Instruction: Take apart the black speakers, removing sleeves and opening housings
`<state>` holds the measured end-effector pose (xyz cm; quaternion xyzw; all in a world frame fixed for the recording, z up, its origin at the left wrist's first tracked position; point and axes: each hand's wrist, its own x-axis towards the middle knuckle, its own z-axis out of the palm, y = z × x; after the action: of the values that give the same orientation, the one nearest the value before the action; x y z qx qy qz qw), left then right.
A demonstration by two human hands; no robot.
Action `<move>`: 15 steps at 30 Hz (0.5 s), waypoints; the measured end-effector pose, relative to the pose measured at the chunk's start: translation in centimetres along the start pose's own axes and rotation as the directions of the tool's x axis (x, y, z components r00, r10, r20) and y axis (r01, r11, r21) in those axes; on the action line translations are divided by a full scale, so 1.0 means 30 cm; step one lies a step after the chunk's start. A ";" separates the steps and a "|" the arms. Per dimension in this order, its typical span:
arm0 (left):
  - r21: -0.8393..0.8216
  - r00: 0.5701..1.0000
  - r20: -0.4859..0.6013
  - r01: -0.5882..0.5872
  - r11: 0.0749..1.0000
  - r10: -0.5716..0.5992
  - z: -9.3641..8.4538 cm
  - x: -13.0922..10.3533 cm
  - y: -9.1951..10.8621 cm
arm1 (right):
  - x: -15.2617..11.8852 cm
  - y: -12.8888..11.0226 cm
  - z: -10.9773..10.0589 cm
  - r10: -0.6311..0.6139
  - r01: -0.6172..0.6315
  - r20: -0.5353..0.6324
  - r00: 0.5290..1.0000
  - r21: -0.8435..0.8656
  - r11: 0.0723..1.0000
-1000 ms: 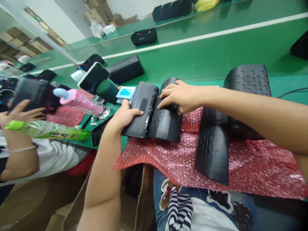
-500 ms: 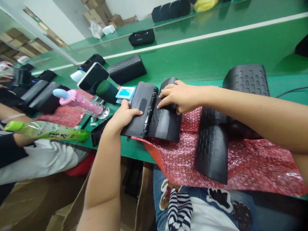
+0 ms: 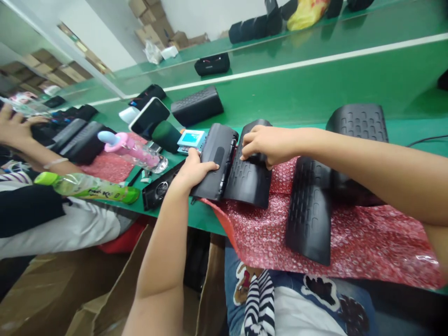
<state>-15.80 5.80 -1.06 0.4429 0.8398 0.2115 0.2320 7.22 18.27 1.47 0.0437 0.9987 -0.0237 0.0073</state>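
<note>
My left hand (image 3: pixel 196 171) grips a smooth black speaker shell (image 3: pixel 219 149) by its left side, thumb flat on top beside an oval patch and the other fingers mostly hidden. My right hand (image 3: pixel 264 145) is closed over a textured black speaker panel (image 3: pixel 247 184) just to the right, its fingers bent and the thumb on the far side. The two pieces lie side by side, with small fittings along the smooth shell's right edge. Both are at the left end of a red bubble-wrap sheet (image 3: pixel 259 233). What lies under my right palm is hidden.
Another curved textured panel (image 3: pixel 310 214) and a textured speaker housing (image 3: pixel 357 123) stand to the right. On the left are a blue-screened device (image 3: pixel 192 138), a pink bottle (image 3: pixel 138 154), a green-capped bottle (image 3: pixel 91 188) and a propped phone (image 3: pixel 150 116). A co-worker's arm (image 3: pixel 42 151) reaches in there.
My right hand's fingers have curled in from a spread pose over the textured panel. My left hand keeps its hold. The view has shifted slightly, and the co-worker's hand has come into sight.
</note>
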 end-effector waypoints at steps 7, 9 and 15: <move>0.340 0.998 -0.056 0.006 0.941 0.014 0.057 -0.085 0.125 | -0.178 -0.004 0.041 0.151 -0.150 0.011 0.989 0.153 0.977; 0.433 0.996 -0.077 -0.011 0.901 0.049 0.091 -0.121 0.167 | -0.227 -0.011 0.048 0.176 -0.174 0.009 0.984 0.207 0.963; 0.566 0.981 -0.154 -0.010 0.824 0.118 0.180 -0.183 0.229 | -0.423 0.031 -0.011 0.408 -0.357 -0.115 0.906 0.309 0.881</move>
<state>-5.52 5.55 -0.43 0.4983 0.8670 0.0021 0.0064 19.92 18.10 1.95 0.2431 0.9532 -0.1593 -0.0830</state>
